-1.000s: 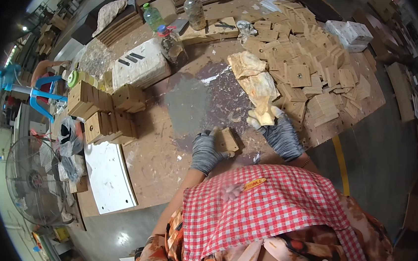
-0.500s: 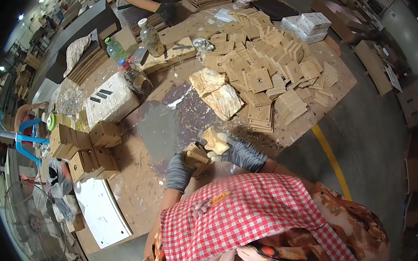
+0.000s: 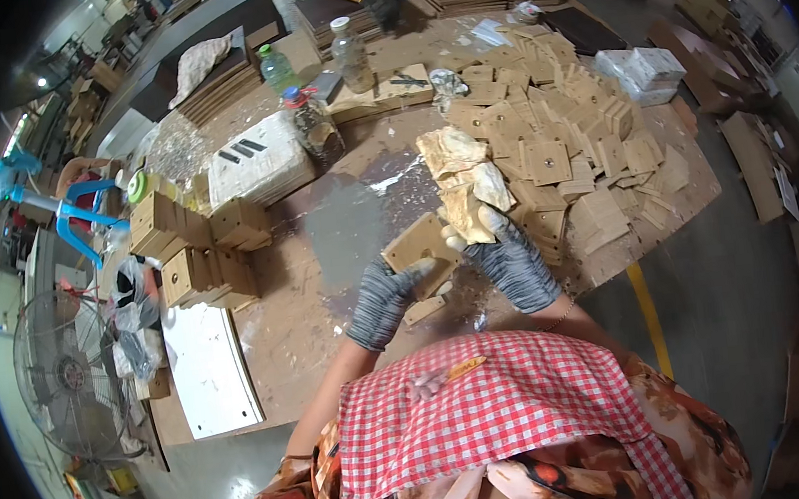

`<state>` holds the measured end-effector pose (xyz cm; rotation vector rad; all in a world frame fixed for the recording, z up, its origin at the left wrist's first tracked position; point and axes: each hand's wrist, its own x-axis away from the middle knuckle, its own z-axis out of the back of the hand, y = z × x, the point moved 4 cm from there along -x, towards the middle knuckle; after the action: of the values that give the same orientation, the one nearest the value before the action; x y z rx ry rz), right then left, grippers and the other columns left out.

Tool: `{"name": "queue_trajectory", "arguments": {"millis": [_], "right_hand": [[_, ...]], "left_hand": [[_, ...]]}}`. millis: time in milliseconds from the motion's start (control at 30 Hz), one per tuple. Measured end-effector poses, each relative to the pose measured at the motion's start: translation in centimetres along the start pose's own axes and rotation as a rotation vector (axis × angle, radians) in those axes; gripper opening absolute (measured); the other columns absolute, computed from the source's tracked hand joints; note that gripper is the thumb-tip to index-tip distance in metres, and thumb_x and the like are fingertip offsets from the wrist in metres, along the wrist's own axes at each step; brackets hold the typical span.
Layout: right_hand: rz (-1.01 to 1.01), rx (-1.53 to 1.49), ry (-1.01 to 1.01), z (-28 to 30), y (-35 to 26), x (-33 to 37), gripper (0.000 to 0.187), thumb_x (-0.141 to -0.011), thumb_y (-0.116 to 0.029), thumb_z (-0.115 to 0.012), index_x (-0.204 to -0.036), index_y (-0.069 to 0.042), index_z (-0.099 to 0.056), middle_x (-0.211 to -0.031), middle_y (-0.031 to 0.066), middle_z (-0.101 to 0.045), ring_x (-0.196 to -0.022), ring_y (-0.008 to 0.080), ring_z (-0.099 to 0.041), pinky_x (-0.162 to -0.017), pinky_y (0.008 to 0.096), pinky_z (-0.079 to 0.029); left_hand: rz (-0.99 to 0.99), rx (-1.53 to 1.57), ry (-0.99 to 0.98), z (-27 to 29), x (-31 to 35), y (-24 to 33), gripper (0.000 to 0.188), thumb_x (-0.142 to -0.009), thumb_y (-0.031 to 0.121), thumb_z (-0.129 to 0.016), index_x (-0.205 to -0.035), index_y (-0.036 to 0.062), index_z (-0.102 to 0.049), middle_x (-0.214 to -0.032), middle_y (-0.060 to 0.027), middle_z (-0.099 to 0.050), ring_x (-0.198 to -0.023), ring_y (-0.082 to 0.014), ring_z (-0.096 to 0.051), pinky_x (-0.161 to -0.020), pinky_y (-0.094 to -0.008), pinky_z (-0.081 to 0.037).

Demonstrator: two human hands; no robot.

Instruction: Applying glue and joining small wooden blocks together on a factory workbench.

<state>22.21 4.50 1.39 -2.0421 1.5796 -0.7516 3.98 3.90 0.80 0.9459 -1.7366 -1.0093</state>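
Half a second ago the wood block point(image 3: 411, 246) sat tipped, low by the near edge, with the cloth point(image 3: 463, 217) against it. Now block raised, broad face turned up; cloth drawn off to the right, overlapping the larger cloth point(image 3: 453, 150). Whole view has swung as well.

Left hand point(image 3: 385, 300), grey glove: gripping the block at its near side, thumb across the face. Right hand point(image 3: 517, 268), same glove: closed on the cloth, pinching it, fingertips just beside the block's right edge; whether they touch it, cannot tell.

Block is held over the table point(image 3: 303, 339), in front of the apron point(image 3: 489, 403). Far edge slants from lower left to upper right, one corner pointing away from the wearer. Shape near square, near end covered; long axis cannot be told. Second block point(image 3: 424, 311) shows below it, partly hidden.

Room: open tabletop ahead and left, over the grey patch point(image 3: 346, 235), as far as the stacked blocks point(image 3: 198, 277) and white board point(image 3: 208, 361). Right side crowded by the block pile point(image 3: 544, 161). Table's near edge runs close under both forearms.
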Motion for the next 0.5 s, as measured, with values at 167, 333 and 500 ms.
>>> {"name": "queue_trajectory", "arguments": {"millis": [167,333,500], "right_hand": [[0.423,0.553,-0.247,-4.2,-0.7,0.7,0.039,-0.089,-0.017,-0.062,-0.126,-0.007,-0.057,-0.118,0.0102,-0.059,-0.103,0.0201,-0.06,-0.091,0.0307,-0.05],[0.847,1.473,-0.325,-8.4,-1.5,1.7,0.032,-0.088,-0.017,-0.061,-0.118,-0.004,-0.062,-0.109,0.0101,-0.059,-0.106,0.0237,-0.054,-0.098,0.0357,-0.04],[0.734,1.349,-0.158,-6.0,-1.4,0.5,0.032,-0.087,-0.015,-0.062,-0.116,-0.003,-0.063,-0.118,0.016,-0.053,-0.109,0.0257,-0.054,-0.096,0.0355,-0.042]], "left_hand": [[-0.072,-0.195,0.072,-0.3,-0.2,-0.3,0.03,-0.085,0.016,-0.069,-0.107,-0.0028,-0.06,-0.096,-0.0104,-0.066,-0.085,-0.0144,-0.064,-0.067,-0.0265,-0.055],[-0.206,-0.457,0.094,-0.7,0.1,0.3,0.029,-0.086,0.011,-0.067,-0.112,0.0005,-0.058,-0.096,-0.008,-0.065,-0.086,-0.0124,-0.062,-0.074,-0.0271,-0.054],[-0.094,-0.033,0.142,-1.3,1.4,1.6,0.034,-0.087,0.004,-0.065,-0.119,-0.0019,-0.054,-0.106,-0.0091,-0.063,-0.094,-0.0158,-0.063,-0.082,-0.0297,-0.055]]}}
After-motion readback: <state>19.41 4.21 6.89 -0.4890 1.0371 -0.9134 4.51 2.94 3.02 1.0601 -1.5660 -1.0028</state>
